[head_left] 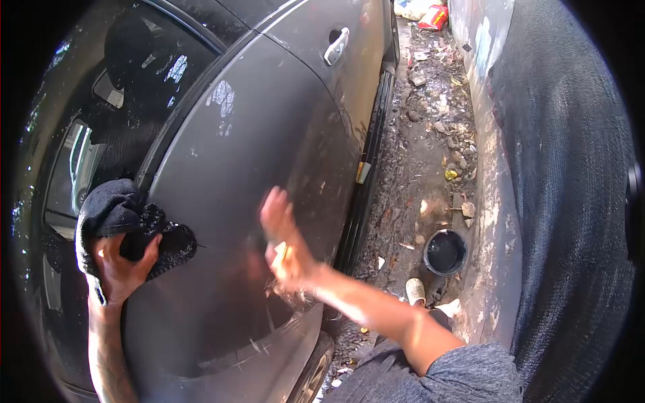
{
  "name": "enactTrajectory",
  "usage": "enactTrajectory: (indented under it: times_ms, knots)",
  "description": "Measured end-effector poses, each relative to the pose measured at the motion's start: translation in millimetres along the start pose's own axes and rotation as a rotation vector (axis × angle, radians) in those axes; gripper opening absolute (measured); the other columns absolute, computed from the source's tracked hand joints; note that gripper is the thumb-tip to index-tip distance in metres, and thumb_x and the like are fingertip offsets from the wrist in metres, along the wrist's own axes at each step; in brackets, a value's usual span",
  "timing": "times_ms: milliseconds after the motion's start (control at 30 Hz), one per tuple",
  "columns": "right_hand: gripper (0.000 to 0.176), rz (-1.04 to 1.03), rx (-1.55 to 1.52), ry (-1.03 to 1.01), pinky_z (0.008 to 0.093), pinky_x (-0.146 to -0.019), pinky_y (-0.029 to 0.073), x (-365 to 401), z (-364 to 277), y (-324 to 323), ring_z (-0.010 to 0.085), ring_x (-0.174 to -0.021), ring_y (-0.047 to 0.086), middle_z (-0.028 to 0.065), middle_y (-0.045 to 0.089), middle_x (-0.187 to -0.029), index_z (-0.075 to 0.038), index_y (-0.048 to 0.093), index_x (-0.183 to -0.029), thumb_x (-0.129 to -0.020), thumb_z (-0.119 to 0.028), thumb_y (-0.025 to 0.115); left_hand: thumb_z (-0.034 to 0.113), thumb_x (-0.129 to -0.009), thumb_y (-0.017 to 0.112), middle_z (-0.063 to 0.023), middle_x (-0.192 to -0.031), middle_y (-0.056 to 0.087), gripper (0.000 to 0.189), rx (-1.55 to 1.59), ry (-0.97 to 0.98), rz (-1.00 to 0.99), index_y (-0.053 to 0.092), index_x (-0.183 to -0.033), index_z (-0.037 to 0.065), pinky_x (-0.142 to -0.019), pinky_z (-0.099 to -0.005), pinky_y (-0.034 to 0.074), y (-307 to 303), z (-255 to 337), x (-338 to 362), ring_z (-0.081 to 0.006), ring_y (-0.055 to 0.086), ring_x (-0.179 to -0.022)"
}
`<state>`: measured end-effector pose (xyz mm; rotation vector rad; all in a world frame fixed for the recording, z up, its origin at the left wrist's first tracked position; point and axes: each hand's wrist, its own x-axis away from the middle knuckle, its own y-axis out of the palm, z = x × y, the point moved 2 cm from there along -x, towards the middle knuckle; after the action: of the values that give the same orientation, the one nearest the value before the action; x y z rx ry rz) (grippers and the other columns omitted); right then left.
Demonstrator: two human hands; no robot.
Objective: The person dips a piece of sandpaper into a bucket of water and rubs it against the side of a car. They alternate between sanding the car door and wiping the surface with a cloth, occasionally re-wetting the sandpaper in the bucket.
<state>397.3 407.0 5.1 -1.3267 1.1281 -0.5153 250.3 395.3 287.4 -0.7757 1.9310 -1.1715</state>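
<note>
My left hand (124, 265) is closed on a dark cloth (111, 208) at the left, against the edge of the car's window. A rounded, speckled black part (176, 248) sticks out past my thumb over the grey body panel. Near the middle, my right hand (285, 245) is blurred by motion, its fingers stretched out over the panel (222, 168) of the grey car. A small pale yellow spot shows on that hand. Scuffs and pale scratches mark the panel below it, above the wheel (316, 373).
Right of the car runs a narrow dirt strip with stones and litter. A black bucket (445, 252) with dark liquid stands there, near a light shoe (416, 291). A low wall (494, 221) and dark netting (564, 168) border the right side. The door handle (336, 46) sticks out ahead.
</note>
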Motion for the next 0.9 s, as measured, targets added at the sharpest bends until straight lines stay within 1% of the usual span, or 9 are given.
enactTrajectory:
  times_ms: [33, 67, 167, 233, 500, 633, 700, 733, 900]
  knots:
    - [0.060, -0.099, 0.747, 0.131, 0.0483, -0.118, 0.034, -25.1, 26.1, -9.6, 0.0445, -0.140, 0.043, 0.0340, 0.037, -0.153, 0.016, 0.038, -0.147, -0.100, -0.021, 0.042, 0.009, -0.074, 0.086, -0.0136, -0.094, 0.073, 0.030, 0.026, -0.022, -0.024, 0.071, -0.098, 0.000, -0.084, -0.0375, 0.057, -1.1, 2.0, -0.2, -0.0295, 0.072, -0.087]
    - [0.060, -0.101, 0.739, 0.129, 0.0483, -0.118, 0.034, -37.7, 37.8, 0.7, 0.0445, -0.140, 0.043, 0.0340, 0.037, -0.153, 0.016, 0.038, -0.147, -0.100, -0.021, 0.042, 0.009, -0.074, 0.086, -0.0136, -0.094, 0.073, 0.030, 0.024, -0.023, -0.032, 0.071, -0.098, 0.000, -0.084, -0.0375, 0.057, -2.2, 3.5, -1.3, -0.0295, 0.072, -0.087]
    - [0.066, 0.502, -1.255, 0.398, 0.0424, -0.128, -0.002, -54.7, 69.1, 52.9, 0.0325, -0.158, -0.009, 0.0214, -0.006, -0.170, 0.003, 0.003, -0.161, -0.108, -0.022, 0.033, 0.009, -0.073, 0.087, -0.0142, -0.094, 0.072, 0.032, 0.031, -0.010, -0.029, 0.071, -0.099, -0.001, -0.083, -0.0377, 0.057, -3.9, 5.9, -4.5, -0.0302, 0.072, -0.086]
    - [0.071, 0.719, -1.403, -0.011, 0.0478, -0.127, -0.003, -5.9, 11.5, 39.5, 0.0419, -0.156, -0.008, 0.0267, -0.006, -0.168, 0.004, 0.000, -0.161, -0.107, -0.031, 0.031, 0.008, -0.072, 0.086, -0.0156, -0.098, 0.072, 0.031, 0.061, -0.042, -0.015, 0.071, -0.098, -0.001, -0.085, -0.0384, 0.056, -0.5, 2.0, 0.5, -0.0314, 0.071, -0.090]
    - [0.067, 0.448, -0.965, 0.446, 0.0501, -0.127, -0.005, -86.0, 101.6, 61.8, 0.0433, -0.155, -0.011, 0.0302, -0.010, -0.166, 0.009, -0.001, -0.158, -0.107, -0.023, 0.026, 0.004, -0.071, 0.085, -0.0160, -0.107, 0.070, 0.041, 0.043, 0.073, -0.034, 0.068, -0.107, -0.003, -0.092, -0.0405, 0.053, -4.6, 1.9, -4.3, -0.0326, 0.068, -0.099]
    - [0.081, 0.515, -1.139, -0.063, 0.0485, -0.127, -0.002, 1.6, -3.1, 32.6, 0.0451, -0.156, -0.003, 0.0303, -0.004, -0.167, 0.008, 0.003, -0.160, -0.095, -0.024, 0.038, 0.005, -0.071, 0.086, -0.0149, -0.103, 0.071, 0.037, 0.109, 0.024, -0.008, 0.069, -0.103, -0.001, -0.086, -0.0376, 0.057, 0.1, 1.0, -0.8, -0.0303, 0.070, -0.094]
    - [0.077, 0.554, -1.096, -0.132, 0.0467, -0.127, -0.003, -13.2, 25.0, 47.8, 0.0405, -0.157, -0.004, 0.0251, -0.005, -0.169, 0.000, 0.002, -0.163, -0.099, -0.029, 0.036, 0.006, -0.073, 0.086, -0.0141, -0.099, 0.071, 0.036, 0.072, 0.038, -0.043, 0.068, -0.103, -0.002, -0.084, -0.0366, 0.057, -1.3, 5.0, -3.8, -0.0286, 0.071, -0.091]
    - [0.072, 1.029, -1.829, -0.383, 0.0449, -0.127, -0.002, -49.3, 44.6, 41.5, 0.0326, -0.158, -0.004, 0.0199, -0.002, -0.171, -0.006, 0.002, -0.164, -0.105, -0.034, 0.032, 0.008, -0.073, 0.086, -0.0138, -0.096, 0.072, 0.036, 0.089, 0.028, -0.028, 0.069, -0.103, -0.002, -0.083, -0.0365, 0.057, -1.2, 6.7, -5.1, -0.0291, 0.071, -0.088]
    - [0.075, 0.728, -1.473, -0.092, 0.0414, -0.126, -0.005, -48.0, 38.9, 43.9, 0.0278, -0.158, -0.009, 0.0119, -0.006, -0.172, -0.008, -0.002, -0.164, -0.107, -0.046, 0.029, 0.010, -0.071, 0.089, -0.0148, -0.092, 0.072, 0.035, 0.087, -0.007, -0.020, 0.070, -0.098, -0.001, -0.078, -0.0363, 0.057, -1.7, 6.4, -2.7, -0.0300, 0.071, -0.081]
